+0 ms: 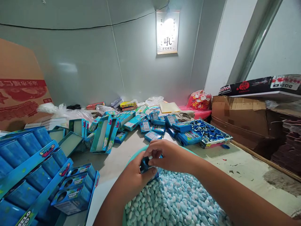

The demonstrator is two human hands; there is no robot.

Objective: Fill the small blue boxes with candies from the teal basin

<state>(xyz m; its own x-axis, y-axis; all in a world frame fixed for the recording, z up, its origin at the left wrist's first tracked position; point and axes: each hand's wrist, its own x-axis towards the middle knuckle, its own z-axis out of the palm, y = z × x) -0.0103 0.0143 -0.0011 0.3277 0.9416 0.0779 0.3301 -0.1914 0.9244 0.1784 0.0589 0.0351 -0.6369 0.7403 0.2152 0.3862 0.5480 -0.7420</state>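
Over a turquoise tub (134,156) full of pale blue and white candies (174,201), my two hands are close together. My left hand (134,177) is wrapped round a small blue candy box (144,164) with a dark round opening, and much of the box is hidden by fingers. At that opening, my right hand (166,153) pinches a small whitish candy (150,157) between its fingertips. Beyond the tub lies a pile of small blue boxes (152,135), some on their sides.
Display trays (28,171) packed with blue boxes stand at the left. Open display boxes (101,135) lie behind them. A shallow tray of blue round pieces (211,131) sits back right, near brown cartons (237,116). A large carton (21,84) rises at far left.
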